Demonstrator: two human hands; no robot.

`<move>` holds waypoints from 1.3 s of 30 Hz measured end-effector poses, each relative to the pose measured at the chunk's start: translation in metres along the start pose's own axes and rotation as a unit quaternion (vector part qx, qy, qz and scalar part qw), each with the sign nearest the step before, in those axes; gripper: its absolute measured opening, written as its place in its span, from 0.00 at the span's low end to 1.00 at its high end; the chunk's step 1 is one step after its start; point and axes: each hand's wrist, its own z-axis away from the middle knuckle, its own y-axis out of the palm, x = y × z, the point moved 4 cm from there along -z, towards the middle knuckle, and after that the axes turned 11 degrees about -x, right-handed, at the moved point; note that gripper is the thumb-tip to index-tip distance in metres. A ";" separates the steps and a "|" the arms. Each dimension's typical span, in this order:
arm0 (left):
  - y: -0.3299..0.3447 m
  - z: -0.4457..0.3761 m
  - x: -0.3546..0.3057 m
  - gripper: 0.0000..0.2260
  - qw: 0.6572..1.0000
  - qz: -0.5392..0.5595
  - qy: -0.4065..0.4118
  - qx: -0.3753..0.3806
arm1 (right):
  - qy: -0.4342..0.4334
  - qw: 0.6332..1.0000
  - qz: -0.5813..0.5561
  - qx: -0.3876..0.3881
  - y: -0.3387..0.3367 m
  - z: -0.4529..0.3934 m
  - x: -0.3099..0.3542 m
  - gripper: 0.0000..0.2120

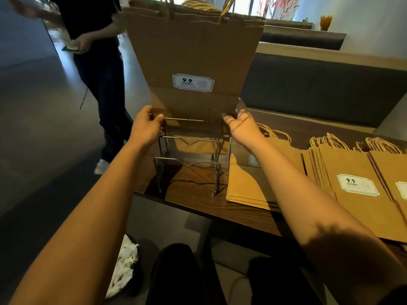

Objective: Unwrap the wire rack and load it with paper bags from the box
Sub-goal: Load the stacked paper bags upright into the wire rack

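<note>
Both hands, the left hand and right hand, grip the bottom corners of a tall bundle of paper bags entering the wire rack's rear tier, which looks light enough to tip over the wooden table's edge.

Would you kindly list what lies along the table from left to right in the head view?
Wire rack with upright paper bags held by both hands → flat bag pile → fanned bag stack with the 9.9 label → another bag stack at the right edge.
</note>
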 end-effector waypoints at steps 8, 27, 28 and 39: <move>-0.007 0.002 0.042 0.08 0.979 -0.180 -0.035 0.091 | -0.013 0.997 0.070 0.010 0.003 0.016 -0.027 0.07; 0.002 0.007 0.054 0.15 0.996 -0.033 -0.021 0.080 | 0.039 0.997 0.060 0.009 0.023 0.035 -0.047 0.20; 0.001 0.007 0.055 0.16 0.996 -0.012 -0.047 0.074 | 0.042 0.997 0.059 0.006 0.023 0.034 -0.050 0.18; -0.022 0.003 -0.004 0.04 0.983 0.100 -0.074 -0.135 | 0.089 0.995 0.022 -0.050 -0.030 0.032 -0.061 0.21</move>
